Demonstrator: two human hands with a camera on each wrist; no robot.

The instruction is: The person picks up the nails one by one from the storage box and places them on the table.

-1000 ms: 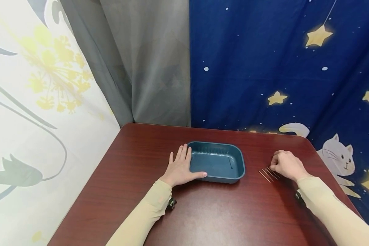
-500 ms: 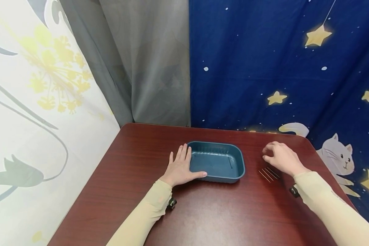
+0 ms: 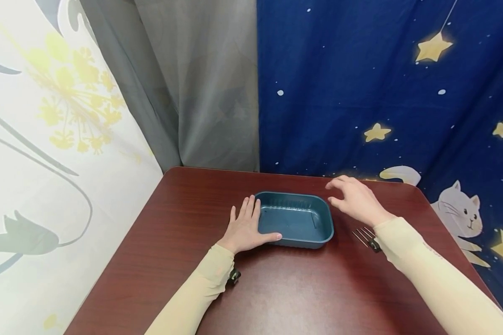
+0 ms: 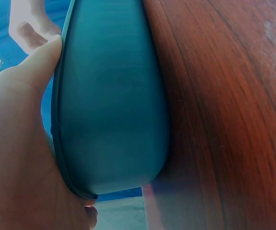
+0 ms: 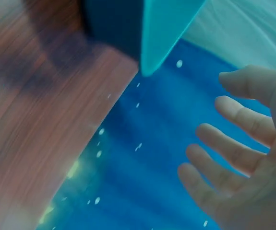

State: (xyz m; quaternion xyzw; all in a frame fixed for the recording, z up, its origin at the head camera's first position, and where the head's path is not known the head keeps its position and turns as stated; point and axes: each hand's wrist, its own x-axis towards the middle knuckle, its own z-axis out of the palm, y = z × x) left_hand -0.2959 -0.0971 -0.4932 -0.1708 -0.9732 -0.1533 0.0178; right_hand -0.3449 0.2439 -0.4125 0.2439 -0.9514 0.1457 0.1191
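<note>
- Left hand (image 3: 245,229): fingers straight, on tray (image 3: 293,221), 9 o'clock.
- Right hand (image 3: 356,200): fingers relaxed, apart, tray's 2 o'clock.
- Sticks (image 3: 362,236): tabletop (image 3: 285,288), past tray's 3 o'clock.

The tray (image 3: 287,221) is of a dark blue-green colour. The surface (image 3: 302,288) is reddish brown, with darker lines of wood grain. The thin sticks (image 3: 360,239) look pale. Both sleeves (image 3: 427,260) are cream. The far right curtain (image 3: 318,116) is deep blue, with yellow stars (image 3: 377,133), white dots (image 3: 280,93) and a greyish-white cat (image 3: 461,211); the middle curtain (image 3: 218,93) is grey; the left curtain (image 3: 121,223) is white, with yellow and grey-green plants (image 3: 33,239).
</note>
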